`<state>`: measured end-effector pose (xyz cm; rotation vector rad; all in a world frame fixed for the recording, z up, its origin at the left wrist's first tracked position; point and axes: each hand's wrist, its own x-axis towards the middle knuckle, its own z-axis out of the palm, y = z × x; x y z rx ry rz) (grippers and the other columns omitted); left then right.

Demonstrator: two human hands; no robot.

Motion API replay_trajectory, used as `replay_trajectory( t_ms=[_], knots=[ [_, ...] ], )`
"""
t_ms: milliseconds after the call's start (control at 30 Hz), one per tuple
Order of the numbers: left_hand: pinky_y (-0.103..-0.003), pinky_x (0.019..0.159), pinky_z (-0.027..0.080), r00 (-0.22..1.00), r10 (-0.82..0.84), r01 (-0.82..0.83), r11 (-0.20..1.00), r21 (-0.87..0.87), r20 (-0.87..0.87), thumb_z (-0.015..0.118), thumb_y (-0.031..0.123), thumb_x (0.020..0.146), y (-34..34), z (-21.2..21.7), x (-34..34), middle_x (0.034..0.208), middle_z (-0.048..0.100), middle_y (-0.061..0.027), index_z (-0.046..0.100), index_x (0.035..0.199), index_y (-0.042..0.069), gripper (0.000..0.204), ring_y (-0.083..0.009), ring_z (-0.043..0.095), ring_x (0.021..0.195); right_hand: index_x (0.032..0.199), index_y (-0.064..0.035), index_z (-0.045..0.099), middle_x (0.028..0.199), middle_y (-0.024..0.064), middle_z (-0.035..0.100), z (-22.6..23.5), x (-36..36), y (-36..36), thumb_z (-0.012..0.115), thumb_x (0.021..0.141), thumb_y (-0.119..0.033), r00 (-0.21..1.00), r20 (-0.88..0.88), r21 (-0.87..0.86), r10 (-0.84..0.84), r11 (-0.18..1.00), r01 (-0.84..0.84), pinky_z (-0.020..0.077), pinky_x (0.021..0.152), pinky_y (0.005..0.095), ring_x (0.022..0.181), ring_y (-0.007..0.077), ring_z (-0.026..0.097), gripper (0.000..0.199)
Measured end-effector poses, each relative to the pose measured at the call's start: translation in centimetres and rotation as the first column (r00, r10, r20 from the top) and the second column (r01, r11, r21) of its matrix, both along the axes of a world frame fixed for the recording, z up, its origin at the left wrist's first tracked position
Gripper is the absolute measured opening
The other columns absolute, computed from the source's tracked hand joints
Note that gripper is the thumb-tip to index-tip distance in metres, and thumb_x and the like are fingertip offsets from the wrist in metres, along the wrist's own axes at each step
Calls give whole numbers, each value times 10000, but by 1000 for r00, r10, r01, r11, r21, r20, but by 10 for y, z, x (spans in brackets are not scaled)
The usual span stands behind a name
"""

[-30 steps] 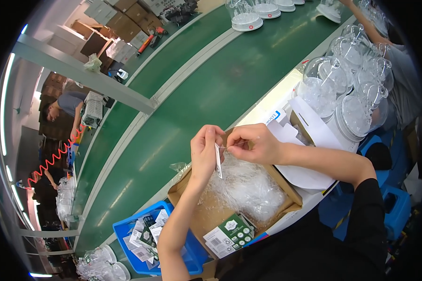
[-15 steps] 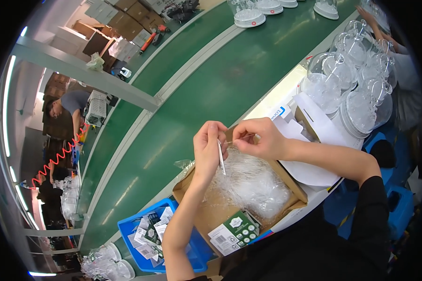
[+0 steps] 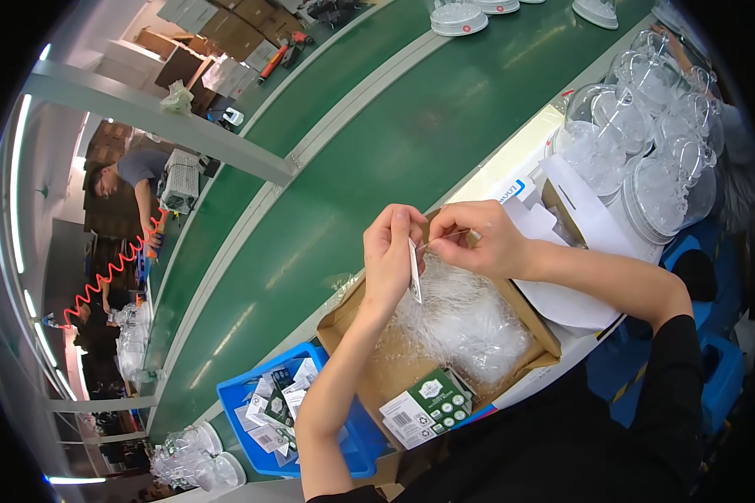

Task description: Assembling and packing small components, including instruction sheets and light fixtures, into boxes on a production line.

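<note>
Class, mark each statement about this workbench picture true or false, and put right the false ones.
1. The left hand holds a small white tag. True.
2. The cardboard box under the hands is filled with metal screws. False: it holds a heap of clear plastic ties.
3. The conveyor belt is red. False: it is green.
4. A blue bin of printed tags sits to the left of the box. True.
5. The right hand rests flat on the table. False: it is raised, its fingers pinching a thin strand by the tag.
</note>
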<state>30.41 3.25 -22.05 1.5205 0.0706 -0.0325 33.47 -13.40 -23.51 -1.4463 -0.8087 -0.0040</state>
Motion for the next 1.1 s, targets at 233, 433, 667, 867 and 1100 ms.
replay_trajectory(
  t_ms=[233, 433, 667, 867, 1100],
  knots=[
    [-207, 364, 336, 999, 2, -4, 999, 34, 33, 391, 265, 1033, 1, -3, -1, 575, 420, 35, 542, 874, 28, 324, -38, 414, 439, 821, -3, 617, 723, 37, 614, -2, 0, 1, 662, 801, -10, 999, 10, -32, 49, 998, -48, 455, 523, 206, 608, 66, 562, 50],
    [-207, 359, 339, 999, 5, -7, 999, -41, -45, 379, 276, 1036, 0, -3, 1, 580, 428, 31, 541, 881, 28, 334, -49, 425, 435, 832, 5, 624, 747, 41, 624, -4, 3, 0, 665, 801, 2, 999, -16, 50, -27, 998, 28, 453, 525, 199, 608, 66, 564, 51],
    [-202, 360, 311, 994, -74, 61, 988, -144, -84, 368, 322, 1039, -6, -4, -3, 597, 406, 27, 531, 913, 33, 355, -46, 378, 447, 858, 1, 625, 759, 53, 656, -1, 1, -2, 629, 830, -22, 997, 41, -41, 66, 997, -64, 525, 590, 228, 652, 100, 639, 36],
    [-190, 363, 262, 979, -102, 56, 967, -248, -177, 369, 388, 1030, -5, -1, -3, 593, 378, 33, 515, 967, 47, 376, -38, 329, 451, 842, 5, 619, 740, 61, 654, -1, 1, -1, 628, 819, -28, 996, 50, -29, 69, 997, -67, 523, 580, 225, 638, 101, 639, 41],
    [-188, 358, 212, 965, -80, 24, 975, -219, -249, 320, 454, 1026, -6, 5, -5, 585, 358, 45, 518, 966, 51, 453, -32, 291, 435, 804, -10, 606, 721, 36, 618, -2, 1, -3, 634, 796, -19, 996, 30, -20, 79, 997, -78, 462, 530, 215, 616, 77, 568, 30]
  ],
)
